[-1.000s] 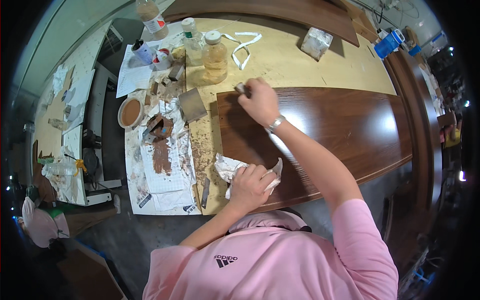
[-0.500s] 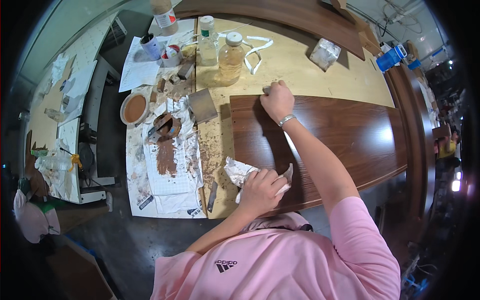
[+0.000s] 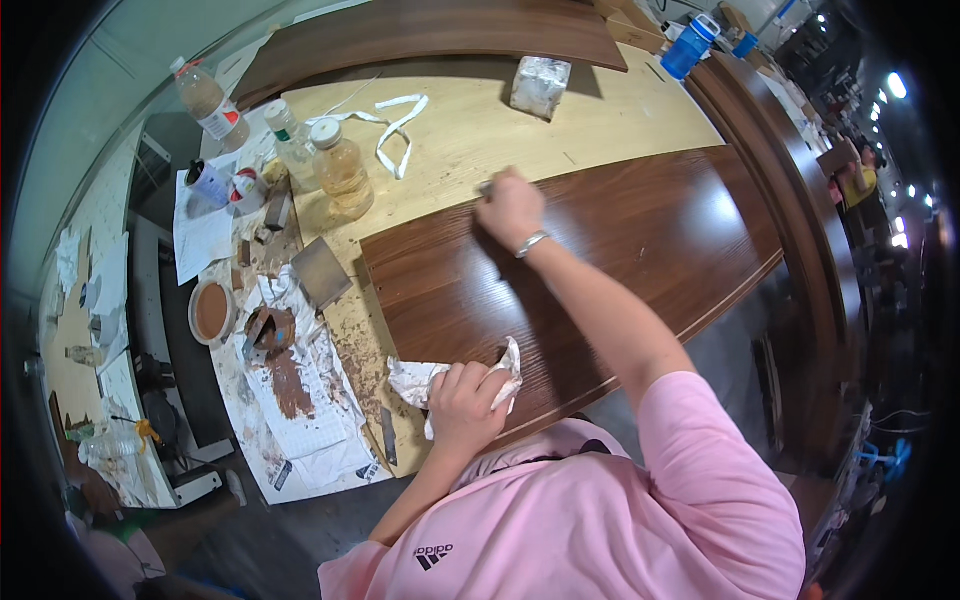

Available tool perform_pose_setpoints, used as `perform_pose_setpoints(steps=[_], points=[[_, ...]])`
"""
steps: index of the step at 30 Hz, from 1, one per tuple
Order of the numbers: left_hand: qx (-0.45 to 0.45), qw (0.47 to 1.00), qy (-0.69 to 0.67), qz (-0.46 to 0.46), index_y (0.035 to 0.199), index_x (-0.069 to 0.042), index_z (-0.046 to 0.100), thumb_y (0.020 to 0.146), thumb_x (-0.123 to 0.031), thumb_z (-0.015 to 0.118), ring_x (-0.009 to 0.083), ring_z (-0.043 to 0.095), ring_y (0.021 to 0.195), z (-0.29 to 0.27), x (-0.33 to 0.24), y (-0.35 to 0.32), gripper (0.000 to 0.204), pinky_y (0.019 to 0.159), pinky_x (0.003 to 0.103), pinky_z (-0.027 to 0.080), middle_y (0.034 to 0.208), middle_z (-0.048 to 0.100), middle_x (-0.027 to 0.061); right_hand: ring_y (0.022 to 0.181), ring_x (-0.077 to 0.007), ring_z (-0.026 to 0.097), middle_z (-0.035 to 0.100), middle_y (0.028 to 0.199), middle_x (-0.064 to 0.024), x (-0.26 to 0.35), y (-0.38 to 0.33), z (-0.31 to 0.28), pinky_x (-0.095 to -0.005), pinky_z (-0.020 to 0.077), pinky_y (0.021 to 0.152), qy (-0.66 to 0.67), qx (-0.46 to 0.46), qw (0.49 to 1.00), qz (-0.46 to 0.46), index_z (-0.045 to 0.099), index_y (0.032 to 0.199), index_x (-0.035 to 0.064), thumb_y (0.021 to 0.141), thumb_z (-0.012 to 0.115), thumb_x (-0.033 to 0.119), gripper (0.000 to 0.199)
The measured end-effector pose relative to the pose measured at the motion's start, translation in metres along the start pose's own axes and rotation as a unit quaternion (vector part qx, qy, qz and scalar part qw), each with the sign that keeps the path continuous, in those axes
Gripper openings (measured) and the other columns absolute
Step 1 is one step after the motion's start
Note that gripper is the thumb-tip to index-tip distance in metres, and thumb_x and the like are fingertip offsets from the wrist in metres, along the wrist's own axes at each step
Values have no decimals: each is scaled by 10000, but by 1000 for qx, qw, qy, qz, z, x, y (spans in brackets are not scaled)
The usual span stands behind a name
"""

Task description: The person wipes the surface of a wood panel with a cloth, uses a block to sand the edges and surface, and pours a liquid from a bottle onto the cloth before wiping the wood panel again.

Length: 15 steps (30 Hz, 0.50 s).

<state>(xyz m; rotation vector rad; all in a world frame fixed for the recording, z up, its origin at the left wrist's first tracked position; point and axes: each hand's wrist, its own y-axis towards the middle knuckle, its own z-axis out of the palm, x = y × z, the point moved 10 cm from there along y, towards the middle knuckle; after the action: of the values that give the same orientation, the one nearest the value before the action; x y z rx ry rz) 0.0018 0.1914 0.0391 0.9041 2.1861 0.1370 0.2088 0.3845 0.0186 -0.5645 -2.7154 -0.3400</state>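
Observation:
A dark brown wood-grain board point(image 3: 620, 260) lies flat on the pale worktable. My right hand point(image 3: 512, 212) is closed at the board's far edge, with a small grey piece poking out past the fingers; most of it is hidden. By the near left corner, my left hand point(image 3: 466, 405) grips a crumpled, stained white rag point(image 3: 410, 382) that spreads over the board's edge. To the left of the board lie a flat grey-brown square plate point(image 3: 322, 274) and a narrow dark strip point(image 3: 388, 436).
Left on the table are a tub of brown paste point(image 3: 212, 310), a smeared round container point(image 3: 272, 328) and stained paper point(image 3: 310, 430). A bottle of yellowish liquid point(image 3: 343, 175), a white strap point(image 3: 400, 140), a wrapped block point(image 3: 540, 88) and another brown board point(image 3: 430, 35) occupy the far side.
The whole view has turned and shifted. Against the board, my right hand has slid rightward along the far edge. My left hand keeps the rag near the same corner.

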Motion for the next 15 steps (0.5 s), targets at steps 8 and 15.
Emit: perform_pose_setpoints(steps=[8, 15], points=[[4, 998, -56, -3, 883, -117, 692, 640, -88, 800, 296, 574, 779, 1, -4, 20, 268, 701, 420, 403, 824, 611, 68, 888, -362, 676, 667, 951, -203, -123, 37, -58, -447, 564, 785, -44, -74, 994, 62, 714, 824, 12, 770, 607, 87, 141], [13, 998, 15, 64, 918, -114, 670, 695, -136, 780, 313, 558, 852, 69, -24, 131, 249, 731, 443, 403, 885, 607, 79, 923, -354, 644, 635, 967, -189, -117, 46, -23, -447, 555, 795, 71, -75, 995, -15, 697, 781, 2, 720, 627, 41, 101]])
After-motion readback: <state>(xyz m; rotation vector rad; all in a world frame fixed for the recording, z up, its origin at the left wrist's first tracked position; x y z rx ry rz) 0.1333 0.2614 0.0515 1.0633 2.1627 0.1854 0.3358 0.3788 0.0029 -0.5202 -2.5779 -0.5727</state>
